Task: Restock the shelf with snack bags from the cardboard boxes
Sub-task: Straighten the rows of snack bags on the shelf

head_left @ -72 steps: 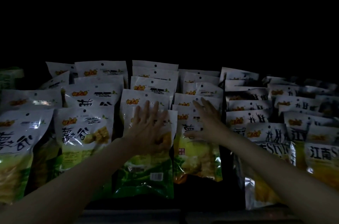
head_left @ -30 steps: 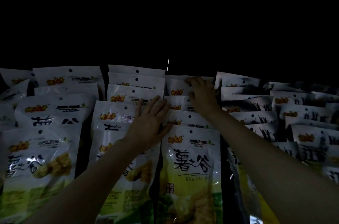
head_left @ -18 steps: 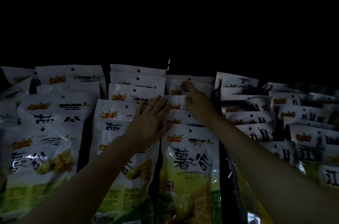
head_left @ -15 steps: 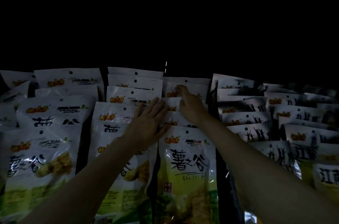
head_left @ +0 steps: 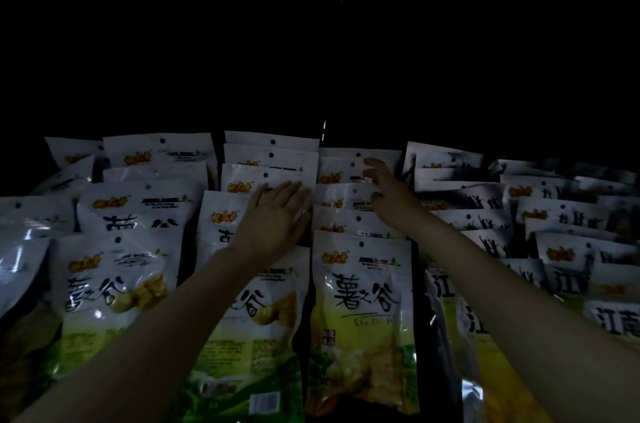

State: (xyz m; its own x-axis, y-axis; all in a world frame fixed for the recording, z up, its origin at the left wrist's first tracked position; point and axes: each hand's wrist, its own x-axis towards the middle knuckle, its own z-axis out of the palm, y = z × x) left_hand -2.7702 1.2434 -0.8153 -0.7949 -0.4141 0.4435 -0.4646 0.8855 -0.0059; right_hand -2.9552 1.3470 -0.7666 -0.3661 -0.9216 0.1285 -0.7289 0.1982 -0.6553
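Note:
Rows of white, green and yellow snack bags stand packed in columns on a dim shelf. My left hand lies flat with fingers spread on the tops of the bags in the middle column. My right hand reaches deeper into the column to its right, fingers loosely curled over the back bags; it grips nothing that I can see. No cardboard box shows.
Bags of a different print, with black silhouettes and blue lettering, fill the right side. More green bags stand at the left. Everything above and behind the bags is black.
My right hand has moved from the front bags to the back of its column. My left hand has shifted a little further back along the middle column.

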